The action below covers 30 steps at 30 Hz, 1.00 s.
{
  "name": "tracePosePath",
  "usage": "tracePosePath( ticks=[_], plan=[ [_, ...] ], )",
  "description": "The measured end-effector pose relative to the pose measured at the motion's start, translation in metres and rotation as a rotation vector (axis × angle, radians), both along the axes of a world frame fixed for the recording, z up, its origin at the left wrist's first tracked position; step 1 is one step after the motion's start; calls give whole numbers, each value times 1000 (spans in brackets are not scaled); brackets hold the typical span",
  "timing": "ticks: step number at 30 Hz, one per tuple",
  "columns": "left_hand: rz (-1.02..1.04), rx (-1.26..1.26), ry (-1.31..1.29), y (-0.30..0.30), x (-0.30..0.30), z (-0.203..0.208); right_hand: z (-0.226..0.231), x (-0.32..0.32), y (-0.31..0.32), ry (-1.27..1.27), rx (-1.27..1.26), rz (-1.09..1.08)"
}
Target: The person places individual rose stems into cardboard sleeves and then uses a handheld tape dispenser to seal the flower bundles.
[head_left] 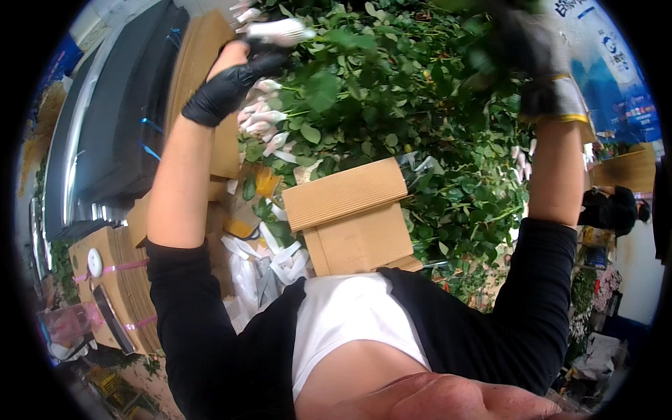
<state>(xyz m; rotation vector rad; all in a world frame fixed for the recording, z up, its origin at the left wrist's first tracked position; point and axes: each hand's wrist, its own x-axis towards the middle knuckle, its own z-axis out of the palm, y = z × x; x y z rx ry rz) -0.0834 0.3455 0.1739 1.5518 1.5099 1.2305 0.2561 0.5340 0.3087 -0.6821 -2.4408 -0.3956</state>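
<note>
The white-netted bud (280,32), at the upper left edge of the heaped leafy stems (399,84), seems pinched in the left hand (238,78), while I cannot tell whether the blurred right hand (530,56) is closed, and a hard tug through that tangle could snap the bud's neck.

Writing appears on a blue-and-white printed sheet (591,80) at the upper right. Bold dark characters (570,7) stand on its white top part; below them, toward the outer edge, is a roundish blue-and-white emblem (613,50). Lower down, on the blue, sit small pale marks and a cluster of little coloured patches (638,101), too small to read. At the lower left, a yellow item (108,383) bears dark marks, likewise too small to make out.
</note>
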Motion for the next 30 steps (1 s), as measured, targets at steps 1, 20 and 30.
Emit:
tracePosePath(
  ticks=[1, 20, 30],
  plan=[
    [-32, -59, -187, -1, -14, -30, 26, 7, -4, 547, -520, -29],
    [-157, 302, -305, 2, 35, 53, -82, -52, -48, -82, -477, 192],
    [143, 66, 488, 14, -42, -173, 121, 190, 106, -87, 685, -99]
  ],
)
